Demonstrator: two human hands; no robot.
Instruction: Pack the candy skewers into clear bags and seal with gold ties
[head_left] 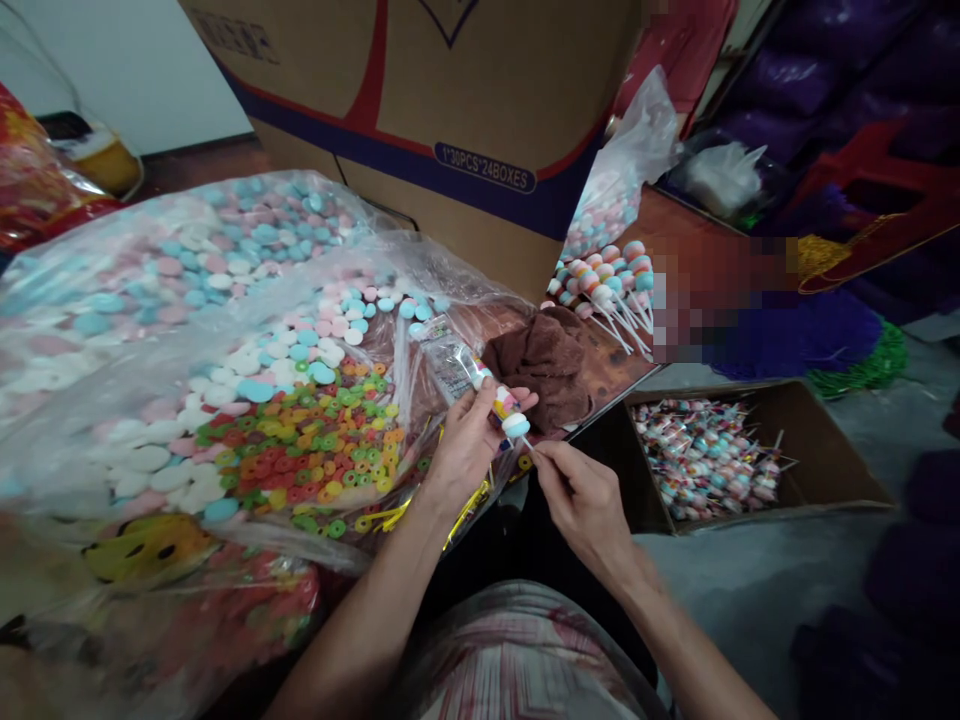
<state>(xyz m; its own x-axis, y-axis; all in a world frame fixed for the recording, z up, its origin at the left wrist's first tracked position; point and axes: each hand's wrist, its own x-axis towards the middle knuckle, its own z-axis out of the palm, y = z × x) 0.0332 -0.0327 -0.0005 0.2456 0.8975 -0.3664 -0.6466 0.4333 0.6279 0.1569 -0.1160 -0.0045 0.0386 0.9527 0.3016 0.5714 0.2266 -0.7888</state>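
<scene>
A stacked marshmallow candy stick (515,425) is between my hands, tilted, with its upper part in a clear printed wrapper (448,358). My left hand (466,440) is closed around the wrapped part, thumb on top. Below it, my right hand (583,492) pinches the thin white stick. A white and blue piece at the lower end shows outside the wrapper. To the left of my left hand lie ring-shaped gummies (330,430) in red, orange, yellow and green. Pastel marshmallow discs (300,345) spread behind them on clear plastic. Gold twist ties (469,510) lie under my left wrist.
A large cardboard carton (450,110) stands behind the candy. Beside a brown cloth (544,365), several unwrapped candy sticks (611,280) lie near the table's right edge. On the floor at right, an open box (832,450) holds many wrapped candy sticks (701,455).
</scene>
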